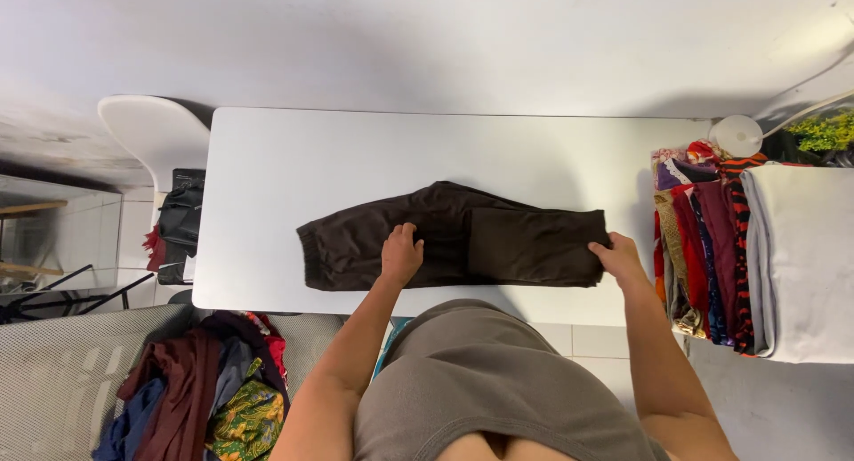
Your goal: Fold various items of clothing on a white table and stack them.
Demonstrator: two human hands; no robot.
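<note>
The left hand [401,252] lies flat and open on the dark trousers [445,237]. The right hand [617,256] pinches their end (near the table's [267,158] right edge). Bare tabletop lies behind.

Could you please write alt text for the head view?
A person presses the left hand on dark brown trousers lying on a white table, while the right hand grips their end.

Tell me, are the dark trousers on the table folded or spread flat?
Folded: the dark trousers lie doubled, one layer overlapping near the right hand.
</note>
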